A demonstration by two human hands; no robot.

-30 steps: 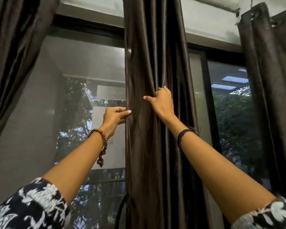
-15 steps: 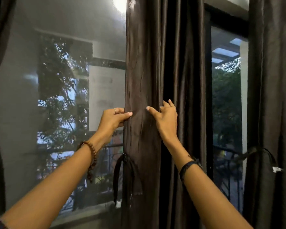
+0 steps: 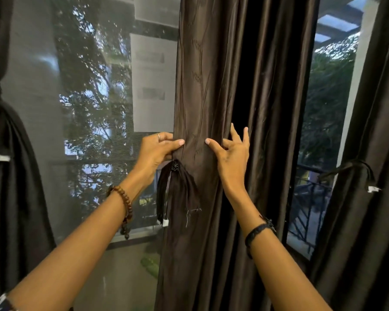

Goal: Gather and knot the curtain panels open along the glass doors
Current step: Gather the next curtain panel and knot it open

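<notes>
The left hand (image 3: 155,151) pinches the left edge of the middle curtain (image 3: 213,90), while the right hand (image 3: 230,153), fingers spread, presses its front.

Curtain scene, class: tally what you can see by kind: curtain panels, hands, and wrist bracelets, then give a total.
Curtain panels: 3 (left, middle, right)
Hands: 2 (left, right)
Bracelets: 2 (beaded, black)
Total: 7

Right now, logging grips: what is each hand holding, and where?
Left hand grips the middle curtain panel's left edge, above its tie-back. Right hand presses its folds.
</notes>
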